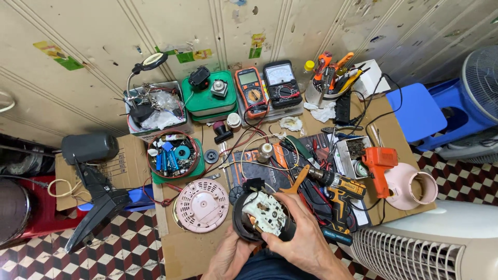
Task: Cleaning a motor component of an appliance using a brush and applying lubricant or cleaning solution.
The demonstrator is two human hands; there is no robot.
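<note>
The black motor housing [259,215], with a white plate and brass contacts on its face, sits low and centre in the head view, above the cardboard sheet [187,249]; the left hand [228,256] cups its underside, fingers closed on the rim; the right hand [301,238] clasps its right side, thumb across the lower edge; a pink round cover [201,205] lies just left; a yellow cordless drill [340,189] lies near on the right
</note>
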